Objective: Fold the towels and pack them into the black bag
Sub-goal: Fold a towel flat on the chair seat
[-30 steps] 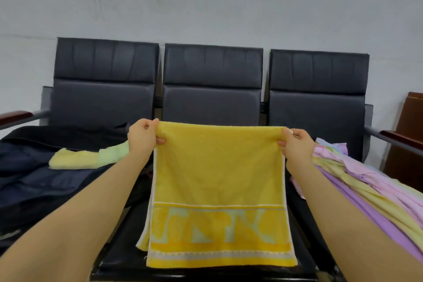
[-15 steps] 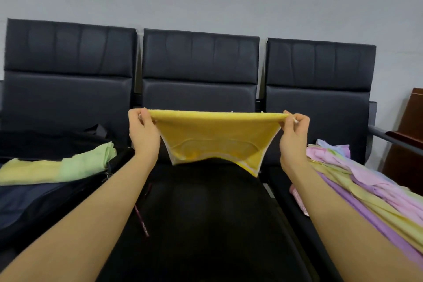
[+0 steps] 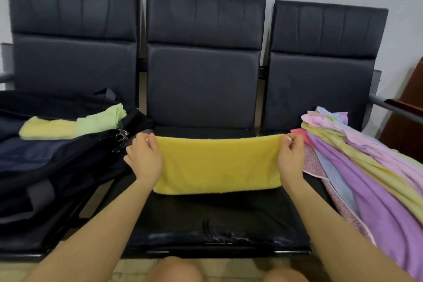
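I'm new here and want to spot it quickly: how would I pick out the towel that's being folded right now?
Find the row of three black seats against the wall and look at the middle one. On its cushion lies a plain yellow towel, stretched flat between the left hand and the right hand. It alone is held; the other towels lie in the black bag or the pastel heap.

Black bench (image 3: 206, 220) bears black bag (image 3: 57, 167), yellow towel (image 3: 217, 165), towel pile (image 3: 366, 167)
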